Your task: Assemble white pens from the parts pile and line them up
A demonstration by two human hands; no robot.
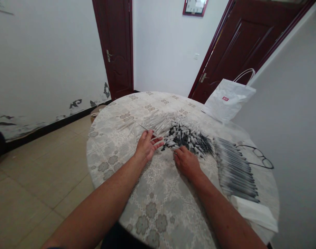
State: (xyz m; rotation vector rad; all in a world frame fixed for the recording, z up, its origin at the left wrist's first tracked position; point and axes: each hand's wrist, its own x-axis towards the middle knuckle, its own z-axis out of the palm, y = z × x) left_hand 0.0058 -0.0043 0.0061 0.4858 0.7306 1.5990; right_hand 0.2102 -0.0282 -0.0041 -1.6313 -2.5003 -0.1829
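My left hand (pixel 145 146) is closed on a thin whitish pen barrel (pixel 145 127), pinched between thumb and fingers, with its far end pointing up and left. To the right, my right hand (pixel 186 160) is closed in a pinch close to the tabletop. Whatever its fingertips hold is too small to make out. Just beyond my hands lies a heap of translucent white pen barrels (pixel 159 121). Beside it, nearer my right hand, spreads a pile of small black and white pen parts (pixel 190 138).
The round table has a patterned tablecloth (pixel 152 209). On the right lie a row of dark-cored pens (pixel 237 171), eyeglasses (pixel 261 157) and a folded white packet (pixel 255 211). A white paper bag (pixel 228 98) stands at the back right, near the wall.
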